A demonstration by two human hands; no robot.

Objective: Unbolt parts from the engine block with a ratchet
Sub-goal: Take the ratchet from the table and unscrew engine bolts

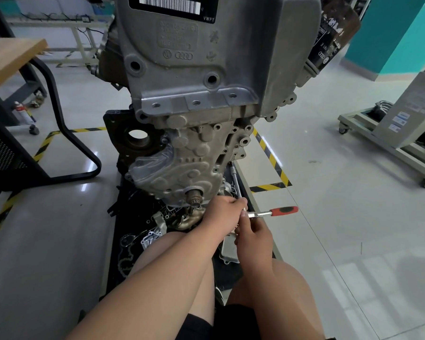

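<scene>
A grey engine block point(194, 133) stands upright on a black mat point(123, 217) in front of me. Low on its right side a ratchet point(272, 212) with a red and black handle sticks out to the right. My left hand point(222, 213) is closed around the ratchet's head end, near the block's lower edge. My right hand point(252, 235) sits just below it, fingers curled up against the chrome shaft. The socket and any bolt are hidden under my hands. A small splined shaft point(194, 196) protrudes from the block just left of my left hand.
Loose metal parts point(155, 231) and a silver cover point(230, 249) lie on the mat by my knees. A long extension bar point(236, 180) leans beside the block. A wooden table point(8, 60) with black legs stands left; a wheeled cart point(388, 143) stands right. Yellow-black floor tape point(270, 155) marks the floor.
</scene>
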